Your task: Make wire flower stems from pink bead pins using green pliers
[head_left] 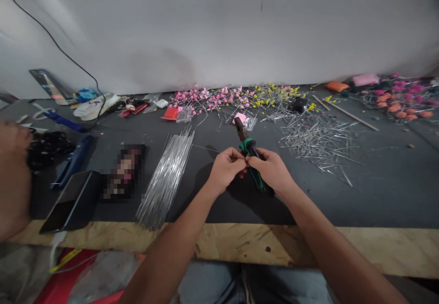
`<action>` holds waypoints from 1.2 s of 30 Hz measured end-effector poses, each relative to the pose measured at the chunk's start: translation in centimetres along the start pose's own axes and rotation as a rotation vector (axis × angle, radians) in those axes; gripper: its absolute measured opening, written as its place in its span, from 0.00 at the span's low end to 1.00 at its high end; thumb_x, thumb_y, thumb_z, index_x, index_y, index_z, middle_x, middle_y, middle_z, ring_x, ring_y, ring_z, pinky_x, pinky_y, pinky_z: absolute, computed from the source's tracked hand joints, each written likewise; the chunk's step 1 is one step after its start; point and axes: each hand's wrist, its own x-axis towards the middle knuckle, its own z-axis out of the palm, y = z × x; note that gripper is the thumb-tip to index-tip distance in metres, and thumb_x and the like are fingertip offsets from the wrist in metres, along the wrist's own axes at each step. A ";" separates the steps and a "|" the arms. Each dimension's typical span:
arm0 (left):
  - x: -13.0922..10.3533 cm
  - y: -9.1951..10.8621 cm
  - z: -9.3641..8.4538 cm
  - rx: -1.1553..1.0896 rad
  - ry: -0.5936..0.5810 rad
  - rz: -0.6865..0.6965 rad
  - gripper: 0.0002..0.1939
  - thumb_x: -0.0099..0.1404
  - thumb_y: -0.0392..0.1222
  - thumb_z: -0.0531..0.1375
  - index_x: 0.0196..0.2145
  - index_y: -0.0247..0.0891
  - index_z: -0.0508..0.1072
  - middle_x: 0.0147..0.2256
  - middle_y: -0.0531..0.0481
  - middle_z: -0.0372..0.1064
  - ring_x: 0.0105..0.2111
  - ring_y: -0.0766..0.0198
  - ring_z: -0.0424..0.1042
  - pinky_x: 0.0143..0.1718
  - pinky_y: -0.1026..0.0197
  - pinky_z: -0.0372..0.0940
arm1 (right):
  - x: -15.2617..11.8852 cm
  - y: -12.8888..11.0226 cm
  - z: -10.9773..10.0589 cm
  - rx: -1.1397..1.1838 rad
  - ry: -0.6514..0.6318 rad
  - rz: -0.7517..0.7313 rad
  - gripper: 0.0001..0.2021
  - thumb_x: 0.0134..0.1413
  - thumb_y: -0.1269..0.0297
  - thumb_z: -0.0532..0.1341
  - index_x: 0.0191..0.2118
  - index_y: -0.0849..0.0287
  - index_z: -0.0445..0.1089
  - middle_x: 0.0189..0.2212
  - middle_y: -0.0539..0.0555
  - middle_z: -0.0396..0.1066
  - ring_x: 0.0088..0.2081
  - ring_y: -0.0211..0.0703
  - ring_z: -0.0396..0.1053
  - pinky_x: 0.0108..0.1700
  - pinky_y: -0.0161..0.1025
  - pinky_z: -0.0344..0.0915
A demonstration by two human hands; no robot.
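Note:
A thin metal wire is pinched in the fingertips of my left hand, its free length pointing left over the dark work surface. My right hand is closed around green-and-black pliers, whose dark jaws point up and away from me. The fingertips of both hands meet at the near end of the wire, and what lies between them is too small to make out. Left of my hands lies a thick bundle of straight wires. A pink clay lump in clear wrapping sits just beyond the pliers' jaws.
Pink-tipped wires and yellow-tipped wires line the wall. Loose wires are scattered at right, near orange and magenta pieces. A dark folded device stands at left, near another person's arm. A wooden edge runs along the front.

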 end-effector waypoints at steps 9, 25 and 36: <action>-0.2 0.0 0.3 0.015 0.033 0.024 0.05 0.45 0.34 0.58 0.23 0.36 0.63 0.15 0.57 0.63 0.15 0.72 0.63 0.16 0.68 0.60 | -0.1 -0.6 0.1 -0.009 0.019 0.034 0.07 0.42 0.62 0.57 0.25 0.60 0.68 0.18 0.47 0.66 0.21 0.35 0.61 0.24 0.32 0.54; -0.2 -0.3 0.1 0.046 0.048 0.041 0.06 0.46 0.35 0.58 0.23 0.36 0.62 0.15 0.58 0.64 0.14 0.72 0.62 0.15 0.69 0.58 | -0.3 -0.9 0.3 0.070 -0.025 0.057 0.06 0.42 0.64 0.57 0.26 0.60 0.68 0.18 0.46 0.66 0.22 0.36 0.62 0.25 0.32 0.56; -0.4 -0.5 0.2 -0.005 0.057 0.039 0.05 0.47 0.33 0.57 0.24 0.36 0.62 0.16 0.58 0.63 0.15 0.72 0.62 0.16 0.68 0.59 | -0.3 -0.8 0.4 0.127 -0.048 0.067 0.05 0.43 0.64 0.57 0.26 0.60 0.67 0.17 0.47 0.67 0.22 0.37 0.64 0.25 0.33 0.57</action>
